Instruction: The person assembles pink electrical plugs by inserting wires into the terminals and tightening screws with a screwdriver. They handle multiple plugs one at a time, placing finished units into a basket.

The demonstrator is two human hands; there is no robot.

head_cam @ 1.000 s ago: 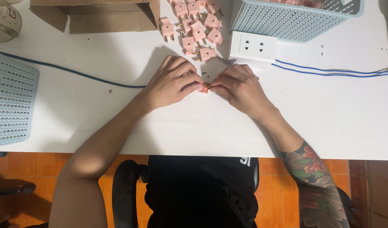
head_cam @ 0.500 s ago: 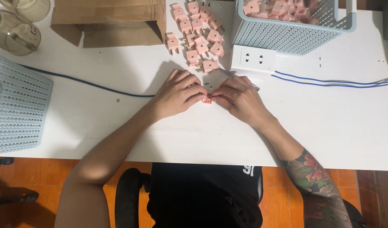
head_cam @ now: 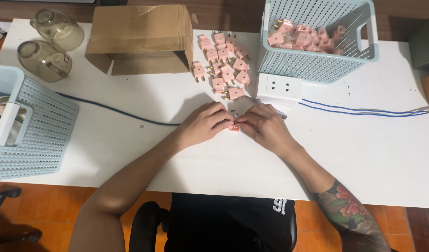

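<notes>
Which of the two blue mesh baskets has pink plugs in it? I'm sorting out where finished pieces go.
The basket at the table's far right, behind the white power strip, holds pink plugs. The basket at the left edge shows none.

A brown cardboard box (head_cam: 142, 37), open toward the person, lies at the white table's (head_cam: 373, 149) far edge.
</notes>
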